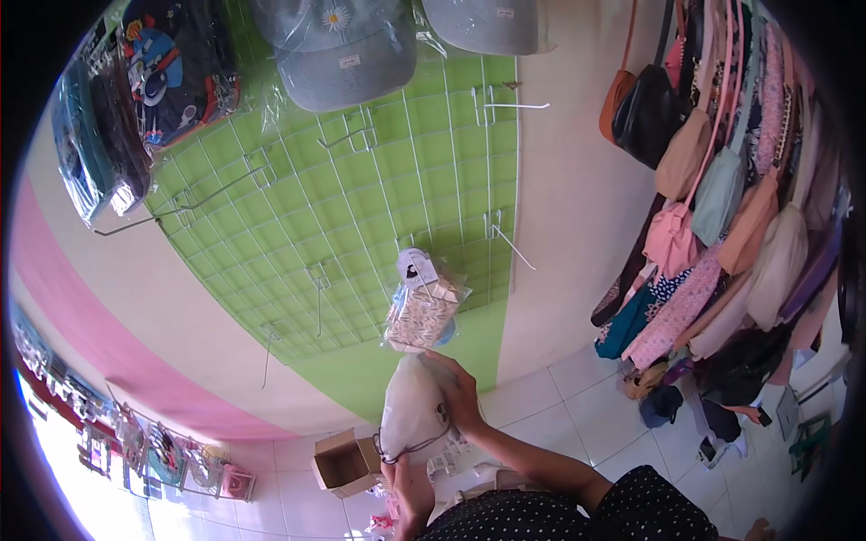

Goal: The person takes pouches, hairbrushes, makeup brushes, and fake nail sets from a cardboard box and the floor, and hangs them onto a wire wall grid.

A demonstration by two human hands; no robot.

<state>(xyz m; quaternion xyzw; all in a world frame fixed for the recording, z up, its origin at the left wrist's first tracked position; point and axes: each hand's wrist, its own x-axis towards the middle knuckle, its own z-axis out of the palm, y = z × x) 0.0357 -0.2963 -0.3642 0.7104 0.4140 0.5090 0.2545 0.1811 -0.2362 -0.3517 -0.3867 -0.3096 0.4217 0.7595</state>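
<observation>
A whitish pouch-like item [410, 406] with a thin dark cord is held up in front of me, below the wire grid. My right hand [460, 392] is closed around its upper right side, the fingers partly behind it. At its lower end, my left hand [410, 491] grips the edge near the cord. Just above the pouch, a patterned item in clear plastic [422, 314] hangs from the grid with a white tag [416, 267].
A white wire grid [298, 225] with several metal hooks covers the green wall. Caps [347, 54] in plastic hang at the top. Many bags [713, 216] hang on the right. On the tiled floor stands an open cardboard box [346, 462]. Another person's hand [747, 413] shows at lower right.
</observation>
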